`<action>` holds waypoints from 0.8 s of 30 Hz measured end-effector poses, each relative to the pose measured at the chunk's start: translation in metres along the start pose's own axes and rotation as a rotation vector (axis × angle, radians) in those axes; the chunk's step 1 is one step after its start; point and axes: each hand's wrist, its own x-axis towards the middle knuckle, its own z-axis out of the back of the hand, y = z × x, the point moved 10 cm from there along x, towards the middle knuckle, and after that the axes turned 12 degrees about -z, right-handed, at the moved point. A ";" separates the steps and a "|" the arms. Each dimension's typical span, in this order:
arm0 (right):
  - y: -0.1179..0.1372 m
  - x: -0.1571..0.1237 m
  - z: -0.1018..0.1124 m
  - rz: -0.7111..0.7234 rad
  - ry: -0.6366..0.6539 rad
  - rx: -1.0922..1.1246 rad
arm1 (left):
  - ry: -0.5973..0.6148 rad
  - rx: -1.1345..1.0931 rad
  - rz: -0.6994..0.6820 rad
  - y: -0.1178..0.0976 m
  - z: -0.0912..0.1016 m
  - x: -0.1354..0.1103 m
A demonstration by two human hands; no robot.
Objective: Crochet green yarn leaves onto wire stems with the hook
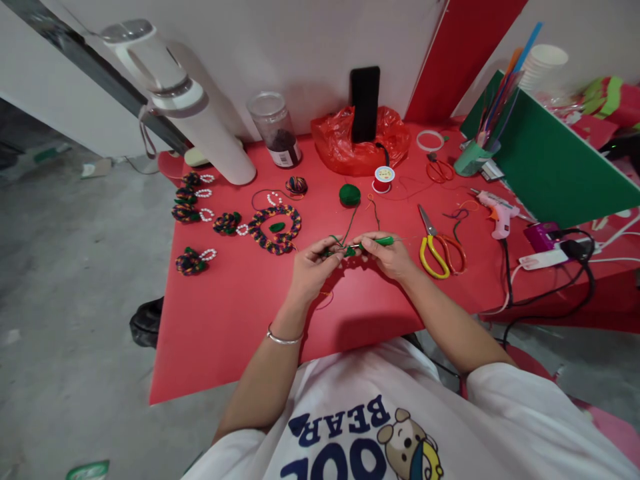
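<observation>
Between my hands is a small piece of green crochet (349, 252). My left hand (320, 259) pinches its left side, with green yarn running over the fingers. In my right hand (387, 255) is a crochet hook (384, 241) with a green handle, its metal shaft pointing left into the stitches. A strand leads up from the work to a green yarn ball (350, 195). To the left lie a multicoloured crocheted ring (275, 229) and a small green leaf-shaped piece (277, 227) inside it. The fingers partly hide the work.
Scissors (434, 247) and a pink glue gun (500, 212) lie to the right, near a power strip (557, 255) with cords. Crocheted pieces with bead loops (190, 261) line the left. Behind stand a tall white flask (220, 143), a jar (277, 133) and a phone (365, 103) on a red bag.
</observation>
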 end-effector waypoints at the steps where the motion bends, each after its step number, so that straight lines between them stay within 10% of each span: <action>1: 0.000 0.000 0.000 0.001 0.000 0.011 | 0.001 -0.008 0.013 0.001 0.000 -0.001; 24: 0.010 -0.002 0.005 -0.060 0.050 0.060 | 0.081 -0.038 0.088 0.011 -0.006 -0.003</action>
